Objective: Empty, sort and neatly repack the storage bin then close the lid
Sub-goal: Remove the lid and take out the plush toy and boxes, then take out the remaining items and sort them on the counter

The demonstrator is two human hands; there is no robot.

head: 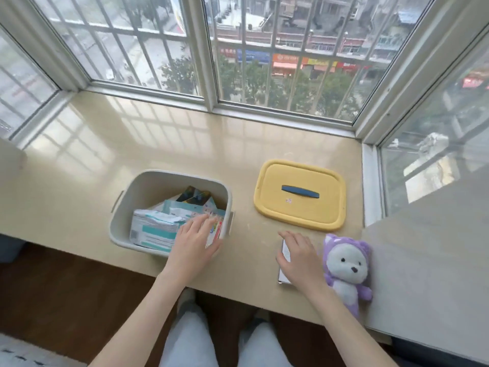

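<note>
Left hand (194, 243) over bin (169, 171) rim, right hand (299, 256) by sill (158, 133) edge

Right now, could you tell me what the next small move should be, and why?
Probably the left hand should pinch the slim packets by the right wall of the bin and lift them out. Its fingers lie on them, the bin holds several packs, the lid lies aside, and the right hand rests on a box outside the bin.

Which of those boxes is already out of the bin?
The slim white box under the right hand, lying on the sill beside the plush toy. The other packs all sit inside the bin.
</note>
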